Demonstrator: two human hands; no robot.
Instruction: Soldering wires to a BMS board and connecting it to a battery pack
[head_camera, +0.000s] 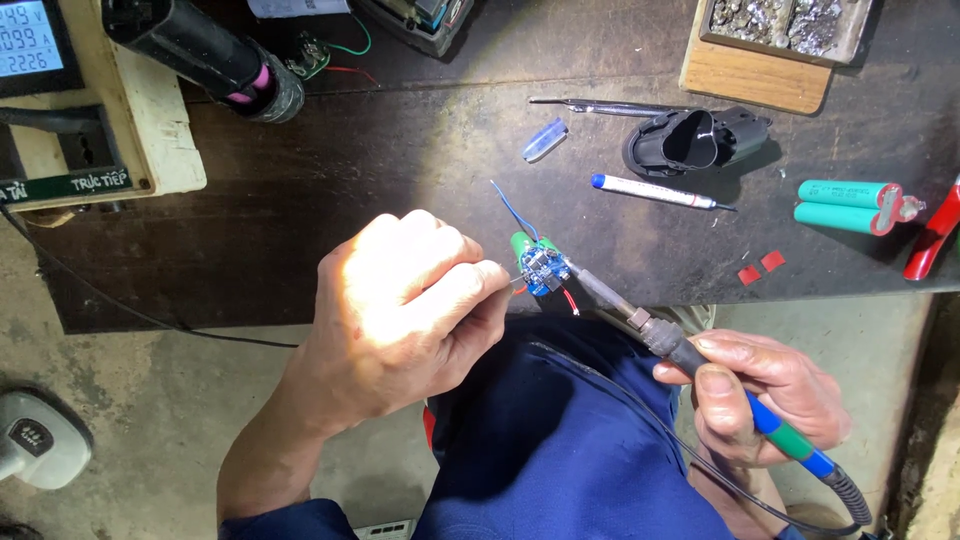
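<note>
My left hand (405, 300) is closed around a small green battery pack topped by a blue circuit board (542, 267), held at the near edge of the dark workbench (330, 200). A thin metal piece sticks out of its fingers toward the board; I cannot tell what it is. Thin blue and red wires trail off the board. My right hand (760, 395) grips a soldering iron (660, 335) by its blue and green handle, and the iron's tip rests on the board's right side.
On the bench lie a black plastic battery housing (695, 140), a white pen-like tool (650, 192), tweezers (600, 105), two joined teal cells (850, 205), red-handled pliers (935, 235), small red squares (760, 268) and a black cylindrical tool (200, 55). A power meter (30, 40) stands far left.
</note>
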